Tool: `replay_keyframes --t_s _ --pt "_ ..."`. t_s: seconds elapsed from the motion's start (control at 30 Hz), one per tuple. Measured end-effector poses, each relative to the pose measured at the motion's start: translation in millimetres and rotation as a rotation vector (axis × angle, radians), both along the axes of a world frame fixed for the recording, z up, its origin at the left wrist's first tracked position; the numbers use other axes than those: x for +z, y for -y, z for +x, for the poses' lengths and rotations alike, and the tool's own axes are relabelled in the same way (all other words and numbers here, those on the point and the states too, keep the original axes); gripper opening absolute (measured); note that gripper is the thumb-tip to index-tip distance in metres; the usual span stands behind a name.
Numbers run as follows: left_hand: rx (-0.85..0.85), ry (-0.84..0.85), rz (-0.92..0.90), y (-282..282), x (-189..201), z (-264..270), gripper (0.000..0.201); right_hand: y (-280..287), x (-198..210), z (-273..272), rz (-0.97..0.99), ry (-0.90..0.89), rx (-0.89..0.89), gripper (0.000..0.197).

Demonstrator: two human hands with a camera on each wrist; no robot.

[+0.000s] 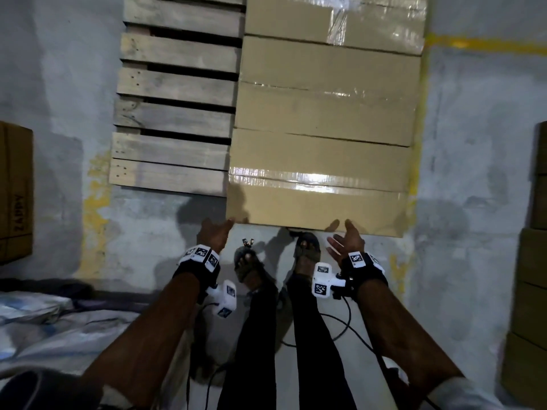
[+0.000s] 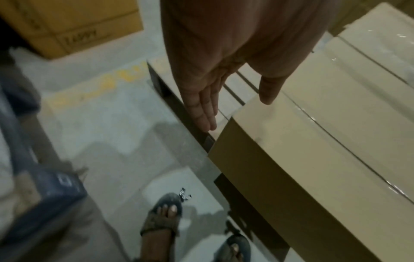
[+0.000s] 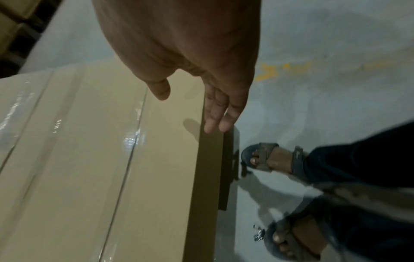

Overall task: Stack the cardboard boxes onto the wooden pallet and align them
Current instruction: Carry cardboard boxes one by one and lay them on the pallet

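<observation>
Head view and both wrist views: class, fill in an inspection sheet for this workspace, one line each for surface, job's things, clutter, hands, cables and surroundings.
Surface: grey concrete floor with worn yellow paint marks.
Job's things: wooden pallet, its left half bare slats; a row of taped cardboard boxes covers its right half, the nearest box overhanging the near edge.
Clutter: small metallic bits on the floor by the feet.
Hands: left hand and right hand open at the nearest box's front corners, gripping nothing.
Cables: black cables trail from the wrist cameras.
Surroundings: more cartons at left and right; plastic sheeting lower left.
</observation>
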State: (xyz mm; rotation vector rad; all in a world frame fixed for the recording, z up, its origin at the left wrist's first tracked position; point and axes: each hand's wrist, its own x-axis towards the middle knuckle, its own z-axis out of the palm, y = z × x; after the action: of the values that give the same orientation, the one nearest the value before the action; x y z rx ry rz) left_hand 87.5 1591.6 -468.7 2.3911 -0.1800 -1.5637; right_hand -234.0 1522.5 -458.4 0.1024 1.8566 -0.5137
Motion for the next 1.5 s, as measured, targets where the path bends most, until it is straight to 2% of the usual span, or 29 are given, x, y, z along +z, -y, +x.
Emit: replay_keyframes --t_s 0.07,0.17,0.27,0.33,0.4,0.43,0.5,0.6,0.73,0.8,0.9,1.03,1.2,1.3,1.5 --pt "-0.21 0.088 -0.032 -5.4 37.4 7.5 0.091 0.0 26.5 -10.8 -0.015 -0.026 0.13 0.041" --pt "-0.39 0.109 -0.084 -11.3 94.9 8.6 0.064 -2.1 69.3 -17.9 -0.09 -0.082 0.446 0.056" --pt "-0.545 0.099 -0.107 -16.5 144.7 6.7 0.054 -6.5 125.5 -21.6 -0.211 -0.226 0.982 0.054" --pt "-0.599 0.079 -0.134 -19.3 175.5 2.8 0.052 -12.6 165.8 -22.2 -0.25 -0.254 1.325 0.053" --pt "-0.676 0.079 -0.152 -20.5 213.3 -6.4 0.049 -21.7 201.1 -23.5 -0.277 -0.267 1.568 0.058" --pt "-0.712 0.088 -0.17 -20.7 228.4 -11.9 0.047 -25.7 215.2 -23.5 -0.279 -0.272 1.63 0.06" --pt "-0.746 0.085 -0.228 -21.6 256.6 -24.3 0.042 -36.2 242.7 -27.1 -0.314 -0.273 1.639 0.061" --pt "-0.797 0.073 -0.312 -21.6 289.4 -47.2 0.039 -56.2 277.4 -40.7 -0.408 -0.315 1.547 0.054" --pt "-1.018 0.004 -0.344 -25.1 319.6 -82.0 0.051 -86.9 309.3 -80.3 -0.415 -0.381 1.503 0.053" --pt "-1.087 -0.008 -0.373 -26.5 329.3 -96.0 0.059 -99.3 318.7 -104.6 -0.401 -0.396 1.506 0.054" --pt "-1.165 0.004 -0.412 -27.6 340.3 -121.3 0.045 -121.1 322.4 -148.1 -0.363 -0.42 1.439 0.054" --pt "-1.284 0.042 -0.422 -22.0 353.5 -167.2 0.048 -148.2 323.9 -212.8 -0.339 -0.443 1.359 0.053" --pt "-1.372 0.09 -0.471 -15.5 367.5 -258.9 0.05 -182.8 328.3 -311.4 -0.372 -0.472 1.246 0.051" --pt "-1.431 0.081 -0.5 -13.3 372.5 -339.3 0.05 -201.2 334.6 -379.1 -0.41 -0.478 1.163 0.05" --pt "-1.57 0.002 -0.578 -5.2 391.2 -490.1 0.055 -218.4 354.4 -479.8 -0.458 -0.527 1.008 0.049"
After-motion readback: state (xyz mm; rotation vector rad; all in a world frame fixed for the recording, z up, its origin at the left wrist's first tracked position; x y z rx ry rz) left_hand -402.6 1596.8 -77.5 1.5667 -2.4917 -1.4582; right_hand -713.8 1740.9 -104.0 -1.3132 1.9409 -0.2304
